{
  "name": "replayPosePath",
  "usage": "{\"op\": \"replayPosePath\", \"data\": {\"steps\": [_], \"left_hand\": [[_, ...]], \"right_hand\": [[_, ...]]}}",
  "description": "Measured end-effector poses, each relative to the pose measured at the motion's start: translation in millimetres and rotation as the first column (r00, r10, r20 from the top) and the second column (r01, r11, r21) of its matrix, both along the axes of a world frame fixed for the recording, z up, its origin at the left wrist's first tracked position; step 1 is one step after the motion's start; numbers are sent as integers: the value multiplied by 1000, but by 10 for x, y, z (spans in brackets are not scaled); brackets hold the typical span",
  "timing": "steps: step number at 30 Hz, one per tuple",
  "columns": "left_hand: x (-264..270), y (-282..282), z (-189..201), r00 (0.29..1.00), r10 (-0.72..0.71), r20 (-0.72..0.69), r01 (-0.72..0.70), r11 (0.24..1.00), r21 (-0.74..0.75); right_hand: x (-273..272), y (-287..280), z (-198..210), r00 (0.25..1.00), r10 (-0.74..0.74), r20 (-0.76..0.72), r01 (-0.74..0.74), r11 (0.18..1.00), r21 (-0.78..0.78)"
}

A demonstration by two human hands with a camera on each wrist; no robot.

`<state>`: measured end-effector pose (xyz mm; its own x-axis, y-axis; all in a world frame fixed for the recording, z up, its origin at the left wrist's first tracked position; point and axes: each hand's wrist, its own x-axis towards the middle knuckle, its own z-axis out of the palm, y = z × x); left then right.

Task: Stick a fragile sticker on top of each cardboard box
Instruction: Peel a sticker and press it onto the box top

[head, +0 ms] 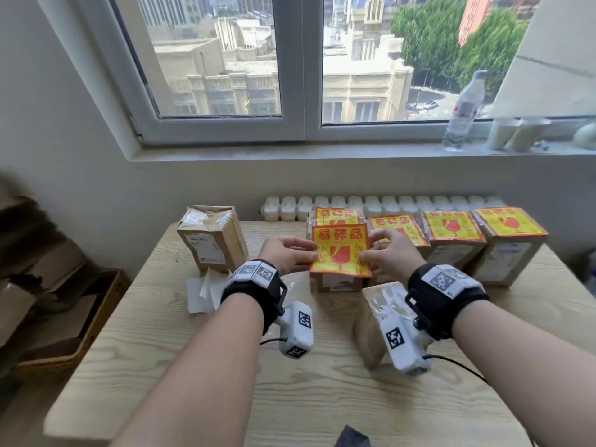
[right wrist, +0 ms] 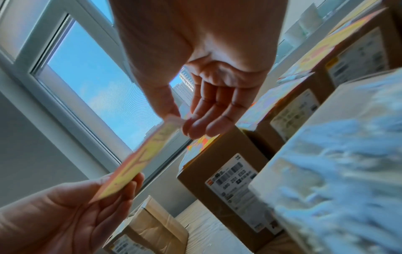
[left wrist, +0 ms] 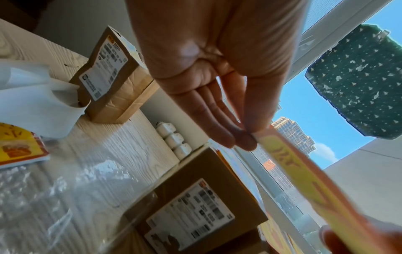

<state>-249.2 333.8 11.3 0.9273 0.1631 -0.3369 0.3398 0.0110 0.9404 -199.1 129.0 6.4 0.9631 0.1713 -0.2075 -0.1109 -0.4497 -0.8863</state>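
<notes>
Both hands, left (head: pixel 288 253) and right (head: pixel 392 253), pinched a sticker (head: pixel 341 250) above a pale wooden bench (head: pixel 290 382), below the window (head: pixel 290 59).

Six boxes (head: pixel 213 240) stand on the desk (head: pixel 290 398), four topped with stickers (head: pixel 511 221). A fifth sticker (head: pixel 340 251) hangs between two hands (head: pixel 290 253). One bottle (head: pixel 462 114) occupies the windowsill.

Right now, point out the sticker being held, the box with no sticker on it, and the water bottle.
held sticker (head: pixel 340 251): head view, on its red glass symbol at the middle.
unstickered box (head: pixel 211 245): head view, on its front face, by the label.
water bottle (head: pixel 464 111): head view, on its labelled middle, on the windowsill.
</notes>
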Motion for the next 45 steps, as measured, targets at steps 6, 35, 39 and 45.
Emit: {"op": "replayPosePath", "data": {"steps": [6,35,39,45], "left_hand": [[-54,-544,1,998,-55,-9,56,992,113],[-80,-1233,-343,951,-127,-281,243,870,428],[-55,-1251,-364,950,-117,-290,249,843,477],[-4,-1272,-438,933,-107,-344,301,758,579]], "right_hand": [[-40,-506,-73,989,-143,50,146,987,-71],[-279,-1110,-366,1000,-2,-16,-4,943,-332],[-292,-1097,-352,1000,6,-20,-13,939,-344],[-344,-1050,-333,999,40,-33,-50,926,-374]]}}
